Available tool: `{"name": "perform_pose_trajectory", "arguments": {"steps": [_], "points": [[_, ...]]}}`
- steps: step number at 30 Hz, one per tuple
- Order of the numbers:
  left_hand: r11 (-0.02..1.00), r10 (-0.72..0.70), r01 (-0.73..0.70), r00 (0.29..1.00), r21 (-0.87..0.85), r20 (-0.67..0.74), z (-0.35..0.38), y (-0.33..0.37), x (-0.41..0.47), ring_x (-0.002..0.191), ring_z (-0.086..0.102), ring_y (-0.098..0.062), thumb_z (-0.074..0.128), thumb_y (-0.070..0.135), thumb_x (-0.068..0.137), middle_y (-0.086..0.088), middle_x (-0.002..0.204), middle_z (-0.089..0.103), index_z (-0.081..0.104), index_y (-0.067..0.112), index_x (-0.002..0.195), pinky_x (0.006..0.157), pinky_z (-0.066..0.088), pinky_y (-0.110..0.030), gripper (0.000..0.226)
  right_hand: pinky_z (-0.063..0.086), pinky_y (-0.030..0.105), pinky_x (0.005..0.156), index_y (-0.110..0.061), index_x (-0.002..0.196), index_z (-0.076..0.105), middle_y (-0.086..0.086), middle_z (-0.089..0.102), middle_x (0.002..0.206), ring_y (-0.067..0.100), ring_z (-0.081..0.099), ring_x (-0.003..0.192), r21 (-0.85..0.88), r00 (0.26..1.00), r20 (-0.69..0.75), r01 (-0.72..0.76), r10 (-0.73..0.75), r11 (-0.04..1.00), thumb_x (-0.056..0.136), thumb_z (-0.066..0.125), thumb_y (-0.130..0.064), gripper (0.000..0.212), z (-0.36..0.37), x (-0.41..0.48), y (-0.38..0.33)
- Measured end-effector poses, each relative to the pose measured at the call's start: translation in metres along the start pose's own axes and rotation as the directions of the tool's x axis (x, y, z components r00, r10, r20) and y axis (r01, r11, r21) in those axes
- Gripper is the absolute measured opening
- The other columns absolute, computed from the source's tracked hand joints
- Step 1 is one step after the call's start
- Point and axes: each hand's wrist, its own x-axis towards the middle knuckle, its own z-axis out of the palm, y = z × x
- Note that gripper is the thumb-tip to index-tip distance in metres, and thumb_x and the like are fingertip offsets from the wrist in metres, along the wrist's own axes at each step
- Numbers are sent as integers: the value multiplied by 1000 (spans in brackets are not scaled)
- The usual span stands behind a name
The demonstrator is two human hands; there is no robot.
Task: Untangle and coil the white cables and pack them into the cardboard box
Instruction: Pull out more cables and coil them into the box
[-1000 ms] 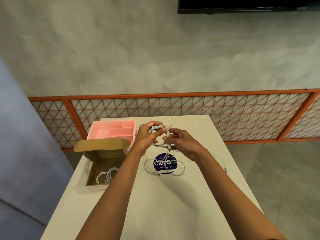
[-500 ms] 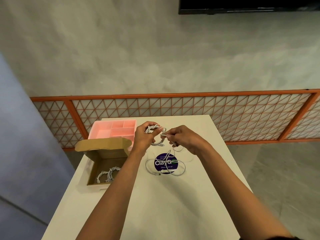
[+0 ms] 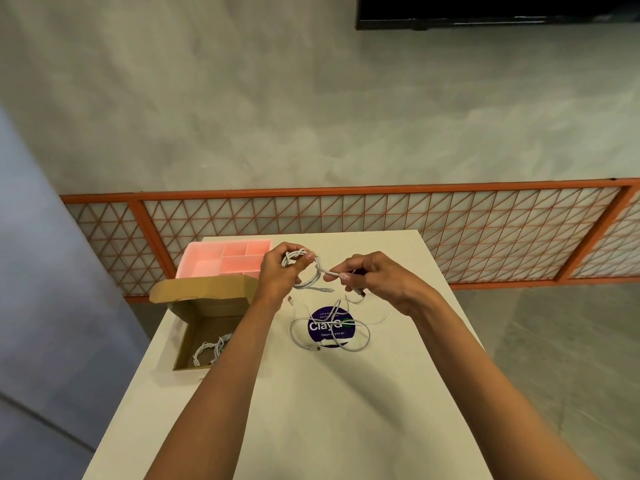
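Observation:
My left hand (image 3: 278, 273) grips a small coil of white cable (image 3: 306, 271) above the table. My right hand (image 3: 377, 277) pinches the free end of that same cable just right of the coil, pulling it taut. Below my hands, loose white cables (image 3: 329, 336) lie tangled on the table over a round dark blue sticker (image 3: 330, 327). An open cardboard box (image 3: 194, 341) stands at the table's left edge with its lid up. A coiled white cable (image 3: 211, 351) lies inside it.
A pink divided tray (image 3: 225, 261) sits behind the box at the far left of the white table (image 3: 311, 410). An orange lattice fence (image 3: 450, 230) runs along the wall beyond the table. The floor drops away on both sides.
My right hand has moved to the right, away from the coil, drawing the cable end out. My left hand stays on the coil.

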Motion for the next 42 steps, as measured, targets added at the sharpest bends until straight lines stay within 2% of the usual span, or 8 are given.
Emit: {"name": "perform_pose_trajectory", "arguments": {"steps": [7,13,16,24,29,33,36,42], "points": [[995,-98,100,980,-2,171,-6,12,-5,49,44,-2,67,21,88,-5,85,69,61,13,92,44,38,-15,11,37,22,70,-16,97,73,9,64,108,15,48,89,-113,996,-38,-86,83,990,96,52,-9,22,-14,0,9],[967,-222,252,907,-38,359,-5,26,-8,57,47,-9,78,12,74,-9,95,71,60,19,92,45,37,-16,26,31,21,63,-14,95,69,7,57,95,9,42,73,-53,980,-138,-153,144,987,99,44,-5,27,-19,5,24],[981,-165,190,932,-45,322,-2,28,-11,74,59,-11,80,6,71,-9,92,72,57,17,95,46,39,-15,35,32,21,63,-13,98,69,4,57,93,9,42,73,-41,974,-155,-171,163,984,99,43,-7,27,-18,7,29],[998,-54,47,982,44,181,4,31,-8,69,59,-5,82,12,71,-6,86,69,56,13,92,44,40,-15,34,42,11,62,-18,103,69,3,69,91,5,58,75,-188,983,-183,-32,-4,982,94,56,-32,21,-7,8,35],[992,-114,122,971,-27,208,6,34,-10,63,56,-4,82,11,70,-4,81,69,57,15,91,45,38,-15,33,46,8,58,-9,93,74,6,65,88,6,58,66,-310,947,-289,50,-144,949,88,65,-16,13,-2,19,39],[977,-195,210,942,-28,272,4,33,-11,55,46,-7,84,14,68,1,80,69,60,18,92,47,36,-17,34,54,19,71,-5,96,74,12,66,92,11,65,69,-344,943,-283,69,-174,937,88,65,-12,14,-3,23,42],[977,-196,213,929,-20,315,2,32,-12,71,57,-14,85,10,66,-1,81,71,60,16,95,49,38,-19,38,56,29,77,-6,97,75,9,68,85,19,69,76,-286,955,-270,43,-123,957,86,67,-11,14,-2,21,45],[993,-104,114,968,-29,229,11,33,-11,66,60,-5,83,3,67,-4,80,68,58,16,89,44,39,-15,36,55,15,62,3,94,69,21,71,85,11,69,65,114,929,-369,13,31,993,84,66,1,10,15,18,44]]}}
